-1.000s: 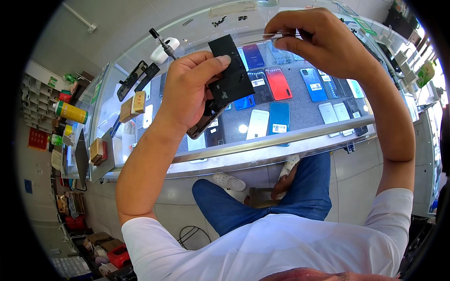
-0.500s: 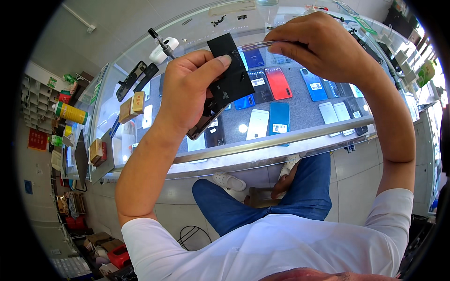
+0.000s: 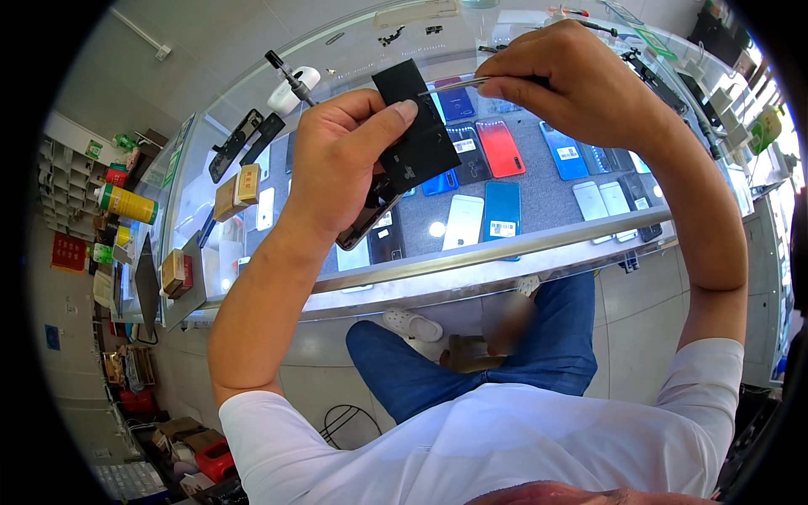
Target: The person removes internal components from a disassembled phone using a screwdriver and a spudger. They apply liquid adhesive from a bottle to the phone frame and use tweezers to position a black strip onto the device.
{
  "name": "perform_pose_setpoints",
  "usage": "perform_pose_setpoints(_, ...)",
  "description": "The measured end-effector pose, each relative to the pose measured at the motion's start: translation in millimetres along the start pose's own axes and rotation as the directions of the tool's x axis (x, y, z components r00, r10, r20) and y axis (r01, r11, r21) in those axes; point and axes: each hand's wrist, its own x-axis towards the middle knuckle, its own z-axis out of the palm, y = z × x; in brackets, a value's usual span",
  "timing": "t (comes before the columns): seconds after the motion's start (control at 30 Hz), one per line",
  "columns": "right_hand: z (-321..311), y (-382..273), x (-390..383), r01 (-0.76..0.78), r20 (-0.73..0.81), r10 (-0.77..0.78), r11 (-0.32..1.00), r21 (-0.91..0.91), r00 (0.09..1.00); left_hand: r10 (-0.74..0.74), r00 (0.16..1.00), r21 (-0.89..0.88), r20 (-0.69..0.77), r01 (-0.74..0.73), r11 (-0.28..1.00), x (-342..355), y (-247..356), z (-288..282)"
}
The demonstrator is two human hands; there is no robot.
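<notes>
My left hand [image 3: 337, 147] grips a black rectangular flat part [image 3: 417, 143], thumb pressed on its face, together with a partly hidden phone body [image 3: 364, 220] beneath it. My right hand [image 3: 572, 88] pinches a slender metal tool [image 3: 459, 84], which looks like tweezers, its tip at the black part beside my left thumb. Both hands are raised over a glass display counter [image 3: 547, 237] with phones of several colours inside, among them a red one [image 3: 501, 149] and a white one [image 3: 462, 223].
A screwdriver-like tool [image 3: 289, 77], a white case [image 3: 295, 94], dark phone parts [image 3: 236, 147] and small cardboard boxes [image 3: 236, 194] are on the counter's left. A yellow bottle [image 3: 128, 202] is farther left. Chargers and cables [image 3: 715, 114] crowd the right end. My legs [image 3: 547, 345] are below the front edge.
The metal tool in my right hand has come left and down, so its tip now reaches the black part. My left hand has barely moved.
</notes>
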Motion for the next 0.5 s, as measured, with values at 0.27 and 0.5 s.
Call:
perform_pose_setpoints(0.27,1.0,-11.5,1.9,-0.086,-0.092,0.080,0.995,-0.053,0.992,-0.022,1.000,-0.032,-0.014,0.022,0.999,1.9,-1.6,-2.3)
perform_pose_setpoints(0.5,-1.0,-5.8,4.8,-0.036,-0.061,0.033,0.998,-0.058,0.998,-0.060,0.998,-0.123,-0.001,0.060,0.991,2.3,1.0,-0.6)
